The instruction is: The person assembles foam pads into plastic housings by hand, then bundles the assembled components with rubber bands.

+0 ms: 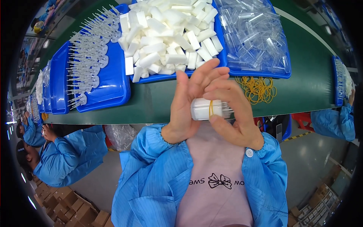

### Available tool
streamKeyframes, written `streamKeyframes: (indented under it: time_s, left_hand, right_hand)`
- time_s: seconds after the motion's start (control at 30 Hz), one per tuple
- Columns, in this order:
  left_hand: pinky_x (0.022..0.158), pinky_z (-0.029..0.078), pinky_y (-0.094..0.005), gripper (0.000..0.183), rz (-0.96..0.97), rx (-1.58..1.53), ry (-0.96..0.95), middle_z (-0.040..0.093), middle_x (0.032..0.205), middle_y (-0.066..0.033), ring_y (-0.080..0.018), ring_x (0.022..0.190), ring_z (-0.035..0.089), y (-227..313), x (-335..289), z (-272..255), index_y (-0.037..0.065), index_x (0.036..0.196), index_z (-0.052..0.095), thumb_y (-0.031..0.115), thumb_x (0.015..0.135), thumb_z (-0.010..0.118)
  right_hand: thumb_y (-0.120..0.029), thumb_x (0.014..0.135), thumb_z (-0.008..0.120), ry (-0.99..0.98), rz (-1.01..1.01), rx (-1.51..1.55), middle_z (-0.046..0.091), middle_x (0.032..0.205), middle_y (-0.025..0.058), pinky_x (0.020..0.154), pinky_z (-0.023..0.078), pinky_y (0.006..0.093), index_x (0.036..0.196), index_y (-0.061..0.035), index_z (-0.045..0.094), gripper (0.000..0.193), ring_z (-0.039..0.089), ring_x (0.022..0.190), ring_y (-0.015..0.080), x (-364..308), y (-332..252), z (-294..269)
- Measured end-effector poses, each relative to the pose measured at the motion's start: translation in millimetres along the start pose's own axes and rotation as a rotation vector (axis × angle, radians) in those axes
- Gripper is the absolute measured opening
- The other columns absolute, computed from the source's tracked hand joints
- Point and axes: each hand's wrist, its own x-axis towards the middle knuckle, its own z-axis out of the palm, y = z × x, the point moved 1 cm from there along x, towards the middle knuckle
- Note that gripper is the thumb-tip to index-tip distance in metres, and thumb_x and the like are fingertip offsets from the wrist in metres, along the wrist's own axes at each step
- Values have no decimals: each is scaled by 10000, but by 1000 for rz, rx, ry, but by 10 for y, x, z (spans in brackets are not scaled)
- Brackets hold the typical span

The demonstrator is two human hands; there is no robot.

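In front of my chest, over the bench's near edge, is a short bundle (201,109) of white blocks and clear plastic, with a yellow rubber band round its middle. Thin pale tips stick out of its right end. My right hand (242,119) curls round that end, thumb and fingers gripping near the band. The bundle's left end rests against the palm of my left hand (181,108), whose fingers are stretched out. Just beyond my right hand lies a loose heap of yellow rubber bands (259,90).
Behind my hands, white foam-like blocks (166,41) heap over a blue tray. A blue tray (123,92) of thin-stemmed plastic parts (85,72) stands left; clear plastic sleeves (253,36) fill another at right. The green bench (159,104) runs beneath. Co-workers (68,159) sit either side.
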Motion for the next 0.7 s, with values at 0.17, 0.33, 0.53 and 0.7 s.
streamKeyframes:
  time_s: [0.17,0.33,0.53,0.7]
  left_hand:
    - [1072,214,-363,758,172,198,49,360,1382,-139,-228,1303,315,10,21,-16,55,1403,277,622,923,122]
    - [1072,202,-372,734,237,303,65,353,1376,-139,-228,1307,301,56,-17,2,53,1403,276,598,935,124]
    - [1078,190,-390,708,223,294,83,371,1359,-139,-240,1304,304,65,-90,-15,61,1401,281,579,942,135]
    - [1081,177,-411,702,326,352,84,382,1348,-141,-245,1302,310,74,-141,-2,61,1393,290,578,940,149]
  right_hand:
    - [-290,683,774,-42,123,0,543,1049,133,717,480,369,1125,-57,523,560,556,905,304,-29,-42,121]
    - [-251,702,766,-74,41,66,545,1046,142,711,483,370,1100,-63,521,503,553,912,308,-20,-26,150]
    - [-205,747,740,-89,13,74,523,1051,172,697,479,352,1072,-57,516,421,547,904,285,-70,-66,222]
    - [-224,776,722,-63,20,172,493,1083,204,702,480,350,1090,-47,509,419,540,896,275,-109,-65,280]
